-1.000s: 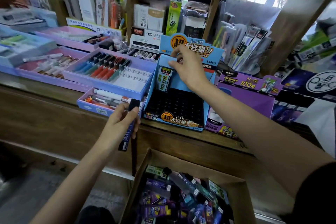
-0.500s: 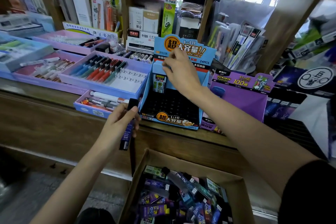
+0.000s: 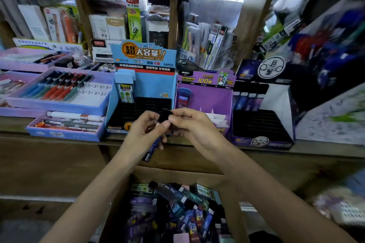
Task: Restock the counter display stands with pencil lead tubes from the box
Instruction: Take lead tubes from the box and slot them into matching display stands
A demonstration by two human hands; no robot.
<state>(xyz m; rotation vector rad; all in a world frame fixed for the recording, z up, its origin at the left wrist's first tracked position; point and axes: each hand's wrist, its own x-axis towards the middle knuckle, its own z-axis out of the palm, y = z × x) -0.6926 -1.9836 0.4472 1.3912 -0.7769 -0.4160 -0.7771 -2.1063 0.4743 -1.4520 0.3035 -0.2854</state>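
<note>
Here the left hand gripped a dark blue lead tube by its upper part, its lower end hanging free, while the right hand's fingertips pinched the black cap above it, both in front of the blue display stand. The slim, glossy plastic tube looked slippery; a tug on the cap could probably drop it into the cardboard box below. The stand's black slotted tray held one upright tube, so a careless push might topple it.

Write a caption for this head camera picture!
Both hands hold one dark lead tube before the blue stand.
</note>
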